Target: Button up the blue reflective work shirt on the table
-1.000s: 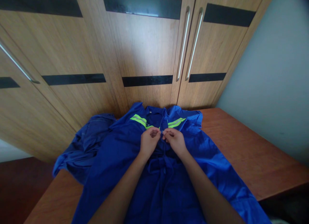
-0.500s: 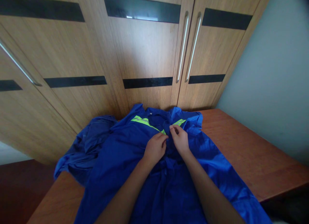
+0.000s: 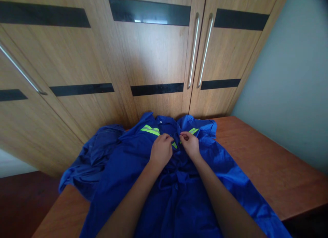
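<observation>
Rear clearance is limited by the wooden wardrobe doors point(image 3: 156, 56), which rise directly behind the bench point(image 3: 256, 152). Two bar handles point(image 3: 204, 51) on these doors stand well above the work area. On the right, the exposed bench between the blue work garment point(image 3: 230, 176) and the grey wall point(image 3: 289, 87) provides a lateral passage; the wardrobe doors close its rear end. On the left, crumpled blue cloth point(image 3: 93, 159) obstructs low access beside the garment. At the centre, the left hand point(image 3: 162, 149) and right hand point(image 3: 190, 144) leave a narrow gap; both forearms obstruct low sideways crossing. Open space lies above them.
</observation>
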{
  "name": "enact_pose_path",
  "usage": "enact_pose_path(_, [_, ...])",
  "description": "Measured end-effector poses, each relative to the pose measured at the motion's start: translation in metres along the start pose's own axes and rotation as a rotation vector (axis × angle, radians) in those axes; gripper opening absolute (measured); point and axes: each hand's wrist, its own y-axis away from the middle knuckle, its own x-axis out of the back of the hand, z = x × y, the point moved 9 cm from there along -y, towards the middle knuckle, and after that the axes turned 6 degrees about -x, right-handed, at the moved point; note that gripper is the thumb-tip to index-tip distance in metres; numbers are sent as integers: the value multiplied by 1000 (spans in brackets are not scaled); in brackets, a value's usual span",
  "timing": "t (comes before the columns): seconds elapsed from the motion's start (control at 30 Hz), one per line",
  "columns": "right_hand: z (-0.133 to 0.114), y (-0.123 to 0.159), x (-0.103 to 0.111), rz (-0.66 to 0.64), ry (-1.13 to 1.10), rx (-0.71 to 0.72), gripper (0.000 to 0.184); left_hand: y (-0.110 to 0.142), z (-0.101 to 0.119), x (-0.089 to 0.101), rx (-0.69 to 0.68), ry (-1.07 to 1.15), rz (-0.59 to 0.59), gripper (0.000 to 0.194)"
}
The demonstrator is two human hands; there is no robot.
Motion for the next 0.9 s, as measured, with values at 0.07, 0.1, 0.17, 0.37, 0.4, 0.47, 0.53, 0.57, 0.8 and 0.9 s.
enact_pose_path(0.07, [-1, 1, -7, -51, -6, 25, 25, -13, -24, -8, 142, -73, -97, 33])
enact_pose_path(0.1, [0, 1, -10, -73, -7, 26, 26, -20, -34, -14, 195, -98, -155, 31])
enact_pose_path(0.17, [3, 1, -14, -102, -13, 18, 30, -32, -48, -26, 253, -122, -246, 26])
enact_pose_path(0.37, [20, -3, -17, -88, -53, -41, 34, -50, -54, -61, 286, -118, -349, 18])
enact_pose_path(0.4, [23, -4, -17, -82, -60, -50, 33, -51, -54, -65, 287, -113, -355, 17])
enact_pose_path(0.47, [26, -5, -17, -74, -70, -66, 33, -50, -56, -71, 287, -101, -354, 16])
enact_pose_path(0.53, [26, -6, -16, -53, -68, -60, 32, -47, -59, -74, 290, -88, -342, 16])
enact_pose_path(0.57, [24, -6, -15, -37, -65, -50, 30, -45, -62, -75, 295, -81, -336, 16])
enact_pose_path(0.8, [23, -7, -9, 39, -112, -49, 28, -37, -76, -80, 350, -28, -307, 20])
enact_pose_path(0.9, [27, -9, -9, 47, -150, -75, 32, -37, -78, -82, 369, -1, -313, 22])
